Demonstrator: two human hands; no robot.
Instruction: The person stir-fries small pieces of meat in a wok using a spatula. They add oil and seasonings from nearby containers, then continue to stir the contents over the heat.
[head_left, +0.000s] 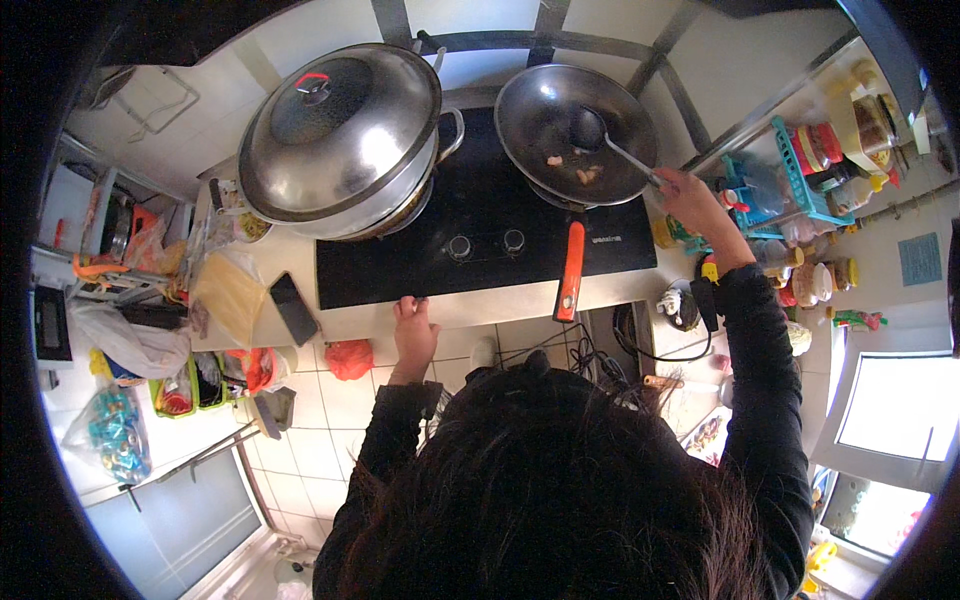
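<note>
My right hand (684, 196) grips the handle of a metal ladle (587, 129), whose bowl rests in a dark wok (637, 105) on the right side of the black cooktop (420, 274). A few small pale pieces of food (589, 175) lie in the wok near the ladle. The wok's orange handle (572, 262) points towards me over the counter edge. My left hand (415, 330) touches the front edge of the counter, left of that handle, with fingers bent and no object seen in it. A large lidded metal pan (337, 142) stands on the left of the cooktop.
A phone (293, 308) and a plastic-wrapped yellowish item (228, 289) lie on the counter at left. Two knobs (513, 241) sit at the cooktop's front. Turquoise baskets (801, 176) and jars (812, 283) line the right wall. A red bag (349, 359) is below the counter edge.
</note>
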